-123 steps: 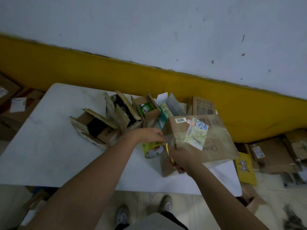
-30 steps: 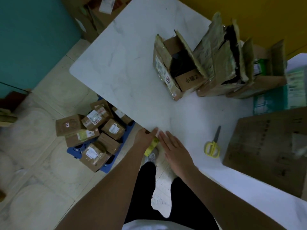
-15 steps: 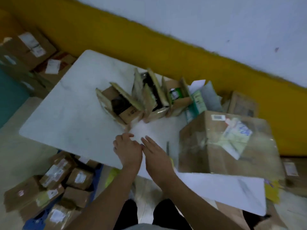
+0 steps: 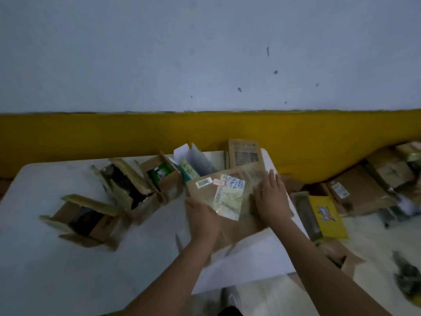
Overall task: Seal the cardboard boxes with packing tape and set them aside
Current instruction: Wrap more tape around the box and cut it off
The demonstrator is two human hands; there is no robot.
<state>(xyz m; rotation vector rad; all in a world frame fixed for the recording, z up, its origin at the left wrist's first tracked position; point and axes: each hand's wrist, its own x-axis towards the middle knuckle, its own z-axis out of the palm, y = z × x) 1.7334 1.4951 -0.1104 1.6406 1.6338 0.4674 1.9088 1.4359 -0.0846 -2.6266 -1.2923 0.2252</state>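
– Since both hands are on the box (image 4: pixel 245 221), where does it sit?
– On the right part of the table (image 4: pixel 45 258), by the near edge, straight ahead of the person. Its long side seems to run left to right, slightly skewed.
– And the hands?
– Flat on the far-right top lies the right hand (image 4: pixel 271 197), fingers straight and spread. Over the near-left corner is the left hand (image 4: pixel 201 215), too blurred to tell grip from press.
– So the box is between them?
– Yes, one hand at each end. The open boxes (image 4: pixel 127 185) crowd the left, so I'd judge right the freer way out.
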